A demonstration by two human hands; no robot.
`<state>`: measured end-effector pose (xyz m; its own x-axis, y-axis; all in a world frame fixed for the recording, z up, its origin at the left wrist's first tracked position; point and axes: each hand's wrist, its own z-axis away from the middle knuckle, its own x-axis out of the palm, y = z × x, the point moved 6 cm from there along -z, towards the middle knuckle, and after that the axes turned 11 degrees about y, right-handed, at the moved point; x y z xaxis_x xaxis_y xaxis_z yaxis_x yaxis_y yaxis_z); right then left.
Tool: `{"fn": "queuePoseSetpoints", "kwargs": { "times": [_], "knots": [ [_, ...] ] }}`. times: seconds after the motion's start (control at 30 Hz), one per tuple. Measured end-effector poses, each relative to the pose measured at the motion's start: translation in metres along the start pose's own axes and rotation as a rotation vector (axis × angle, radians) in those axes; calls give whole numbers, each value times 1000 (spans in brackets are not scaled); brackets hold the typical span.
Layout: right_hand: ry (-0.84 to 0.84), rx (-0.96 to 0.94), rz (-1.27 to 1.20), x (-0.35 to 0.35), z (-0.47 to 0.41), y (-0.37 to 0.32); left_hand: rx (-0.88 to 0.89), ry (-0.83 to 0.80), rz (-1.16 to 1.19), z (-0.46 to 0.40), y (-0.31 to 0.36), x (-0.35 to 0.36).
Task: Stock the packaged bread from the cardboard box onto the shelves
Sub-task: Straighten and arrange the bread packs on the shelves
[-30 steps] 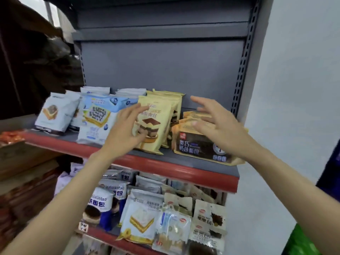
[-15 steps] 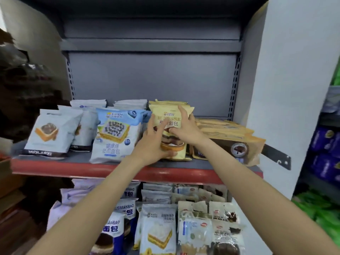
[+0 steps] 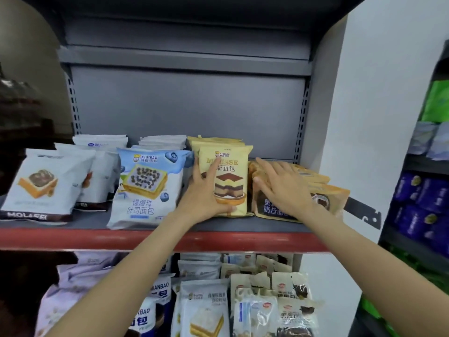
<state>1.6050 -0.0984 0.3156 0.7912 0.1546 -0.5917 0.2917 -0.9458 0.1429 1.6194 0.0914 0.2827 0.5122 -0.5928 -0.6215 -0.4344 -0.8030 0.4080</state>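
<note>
A yellow mousse bread pack (image 3: pixel 230 171) stands upright on the grey shelf (image 3: pixel 97 222) with the red front edge, more yellow packs behind it. My left hand (image 3: pixel 205 190) grips its left side and lower edge, thumb under the front. My right hand (image 3: pixel 279 188) lies flat, fingers spread, on a stack of tan-and-brown milkshake bread packs (image 3: pixel 323 190) lying to the right. A blue-and-white blueberry toast pack (image 3: pixel 148 186) leans to the left of the yellow one. The cardboard box is out of view.
White toast packs (image 3: pixel 41 183) stand at the shelf's left. A lower shelf holds several bread packs (image 3: pixel 206 310). A white side panel (image 3: pixel 364 117) closes the right end. Beyond it stand purple (image 3: pixel 422 207) and green packs. The grey back wall above the packs is bare.
My right hand has left the yellow pack and moved right onto the stack of tan packs. My left hand stays on the yellow pack, which stands more upright. The view has moved closer.
</note>
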Motion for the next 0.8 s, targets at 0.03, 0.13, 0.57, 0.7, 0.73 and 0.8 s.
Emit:
{"fn": "queuePoseSetpoints", "kwargs": {
  "times": [0.03,0.13,0.57,0.7,0.73,0.8],
  "knots": [
    [11,-24,14,2,1,4,3,1,-8,0,0,0],
    [-28,-76,-7,7,2,14,9,2,1,0,-1,0],
    [-263,339,-675,8,-47,-43,42,8,31,1,3,-10],
    [-289,408,-738,23,-48,-58,47,-35,53,0,-4,-18],
    [-286,415,-763,25,-49,-61,37,-36,65,-1,-7,-20],
    [-287,411,-783,29,-53,-64,11,-51,96,-4,-10,-19]
  ]
}}
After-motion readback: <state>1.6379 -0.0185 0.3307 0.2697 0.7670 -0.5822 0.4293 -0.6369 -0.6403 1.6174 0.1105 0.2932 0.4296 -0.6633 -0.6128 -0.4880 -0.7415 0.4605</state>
